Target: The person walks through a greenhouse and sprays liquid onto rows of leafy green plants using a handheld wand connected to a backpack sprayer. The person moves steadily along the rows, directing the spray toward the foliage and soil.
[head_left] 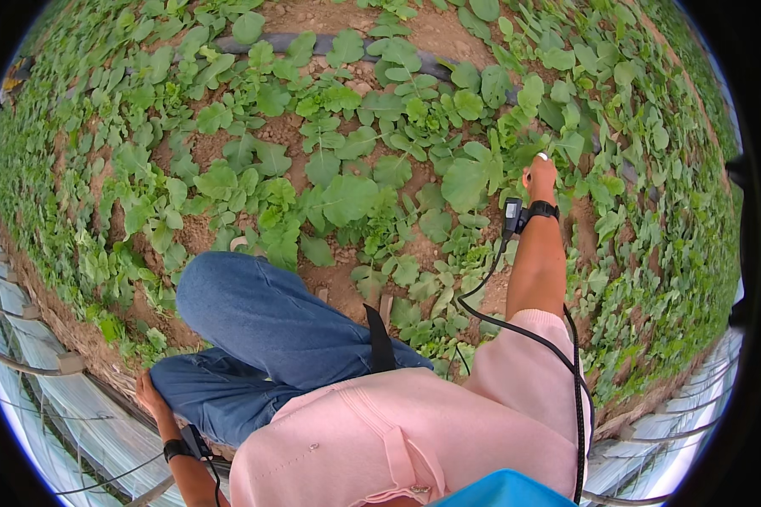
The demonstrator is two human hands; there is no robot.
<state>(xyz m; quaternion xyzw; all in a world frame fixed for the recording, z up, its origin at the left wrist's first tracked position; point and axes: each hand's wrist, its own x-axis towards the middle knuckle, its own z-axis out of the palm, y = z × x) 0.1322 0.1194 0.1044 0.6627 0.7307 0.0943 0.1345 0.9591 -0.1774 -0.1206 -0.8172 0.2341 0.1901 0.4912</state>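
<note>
My right hand point(541, 176) reaches out among green leafy plants point(469, 180) with lobed leaves. Its fingers are curled, and something small and white shows at the fingertips. Leaves crowd around it, so whether a stem is in its grasp cannot be told. My left hand point(149, 394) lies low at the left, against the knee of my blue jeans point(209, 386). Nothing shows in it, though its fingers are partly hidden. Each wrist wears a black strap with a small device, such as the right wrist device point(513, 215), and a cable point(482, 285) runs from it.
A dark hose or pipe point(330, 44) crosses the bed ahead, partly under leaves. Brown soil point(285, 130) shows between plants. Clear plastic sheeting on curved ribs point(44, 405) borders the left side, with similar sheeting point(678, 405) at right. A black strap point(379, 339) hangs at my waist.
</note>
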